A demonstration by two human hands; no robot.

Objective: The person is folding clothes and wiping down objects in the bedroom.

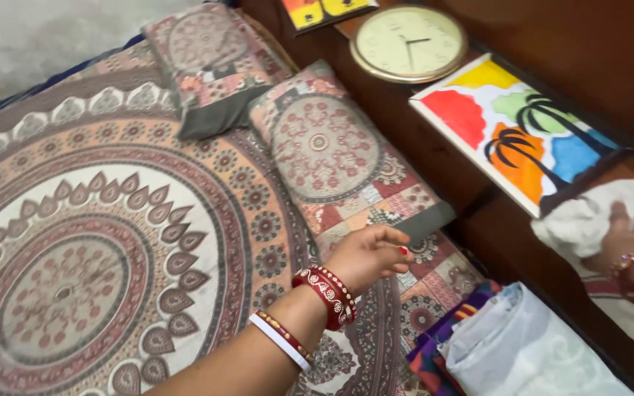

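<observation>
Left hand: we see our left hand (370,254) reaching out over the bed (75,242), its fingers (394,238) loosely curled and narrow, holding nothing; red and white bangles (317,301) sit on the wrist.
Nearest thing: the hand hovers just beside the near end of a patterned pillow (339,158) that lies along the bed's right edge; we cannot tell whether the fingertips touch it.
Second pillow: another patterned pillow (210,62) lies at the bed's far right corner, close to the first.
Right hand: our right hand (629,238) lies flat on a white cloth (577,220) on the dark wooden ledge (493,235), fingers spread wide and pressed on the fabric.
On the ledge: a bright painting of palm trees (511,125) lies beside the cloth, and a round wall clock (409,42) lies farther along.
Near right corner of the bed: folded fabrics (508,345), pale blue over purple.
</observation>
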